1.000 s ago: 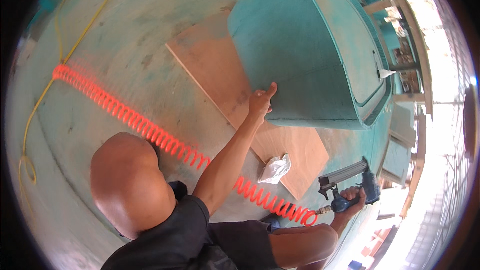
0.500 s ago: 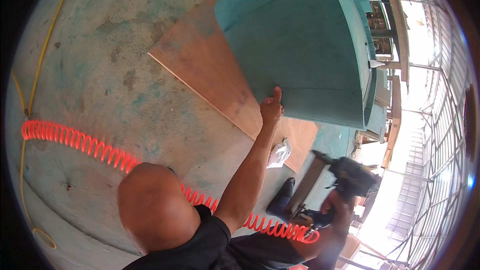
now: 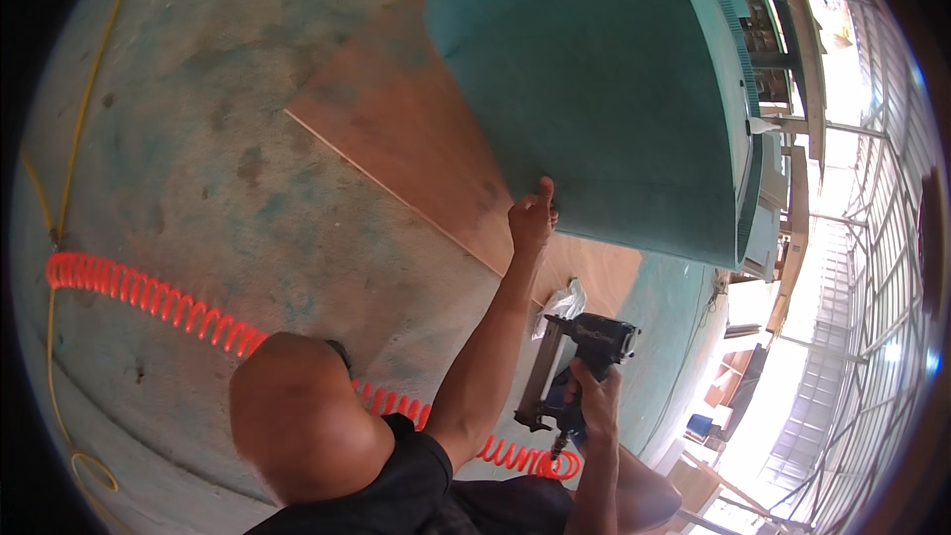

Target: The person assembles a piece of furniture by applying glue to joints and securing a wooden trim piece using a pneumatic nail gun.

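Note:
A large curved teal panel (image 3: 604,99) with a ribbed edge leans across the upper middle. My left hand (image 3: 533,223) is closed at its near lower corner, thumb stretched along the panel face; the other fingers are partly hidden. In my right hand (image 3: 594,396) is a black air staple gun (image 3: 599,339), held by its grip below and to the right of the left hand, apart from the panel. A red coiled air hose (image 3: 168,302) runs to the gun's handle. Beneath the panel lies a brown plywood sheet (image 3: 396,129) on the floor.
A crumpled clear plastic bag (image 3: 563,305) lies by the plywood's near edge, close to the staple gun. My bent knee (image 3: 297,416) stands over the hose. A yellow hose (image 3: 89,89) crosses the floor at left. Wooden racks (image 3: 797,188) stand at right.
My right hand has brought the staple gun leftward, nearer the left forearm. The panel's right edge has shifted slightly right in view. The left hand stays at the panel's corner.

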Motion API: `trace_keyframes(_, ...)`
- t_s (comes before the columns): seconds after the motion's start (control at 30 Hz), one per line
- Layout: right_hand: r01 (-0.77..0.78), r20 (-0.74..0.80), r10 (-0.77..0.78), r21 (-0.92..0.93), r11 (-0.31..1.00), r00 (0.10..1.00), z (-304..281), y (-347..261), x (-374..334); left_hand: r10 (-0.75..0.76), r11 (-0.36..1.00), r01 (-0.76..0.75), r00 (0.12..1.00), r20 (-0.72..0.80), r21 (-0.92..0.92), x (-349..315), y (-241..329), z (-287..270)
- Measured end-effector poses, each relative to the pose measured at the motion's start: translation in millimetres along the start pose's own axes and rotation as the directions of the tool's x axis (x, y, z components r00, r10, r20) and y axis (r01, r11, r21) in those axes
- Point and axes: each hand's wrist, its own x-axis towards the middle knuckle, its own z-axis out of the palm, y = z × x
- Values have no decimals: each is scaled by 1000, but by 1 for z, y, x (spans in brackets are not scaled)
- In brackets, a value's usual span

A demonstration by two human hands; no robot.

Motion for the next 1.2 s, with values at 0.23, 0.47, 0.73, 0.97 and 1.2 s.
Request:
trace_keyframes(0.23,83,-96,-82,11,996,992,44,50,58,231,968,-232,973,28,99,-22,0,27)
trace_keyframes(0.47,56,-105,-40,156,986,994,72,67,87,206,954,-236,965,164,188,-25,34,14)
trace_keyframes(0.73,-13,9,12,166,986,1000,66,62,95,170,923,-242,953,249,297,-36,45,20)
trace_keyframes(0.97,-361,373,185,487,796,909,54,67,107,68,949,-161,944,323,271,-26,52,11)
trace_keyframes(1.2,-306,330,99,667,679,939,70,93,99,137,938,-234,927,350,254,-29,54,13)
